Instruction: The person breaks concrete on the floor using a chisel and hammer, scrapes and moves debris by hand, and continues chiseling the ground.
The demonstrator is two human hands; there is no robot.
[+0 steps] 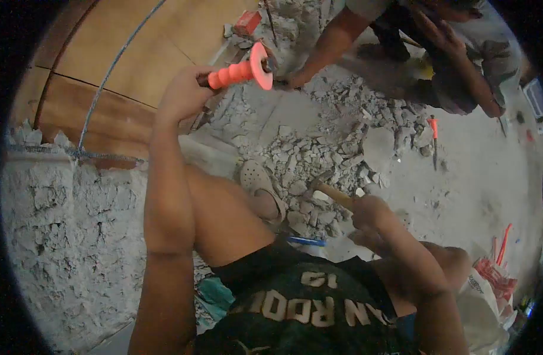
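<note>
My left hand [187, 92] is raised at the upper left, closed on the end of a chisel [233, 74] with a ribbed orange grip and a round orange guard. Most of the chisel's metal is hidden behind that guard. Lower down, my right hand [372, 216] is wrapped round the wooden handle of a hammer [336, 195]. The hammer's dark head hangs over broken grey rubble [307, 157] between my legs.
A co-worker's arm [336, 44] reaches to the floor at the top. Another orange-handled chisel [434, 142] lies on the right. Tan panels [165, 35] and a rough chipped wall [94, 231] stand at left. Sacks [490, 290] sit lower right; a red brick [247, 22] lies at the top.
</note>
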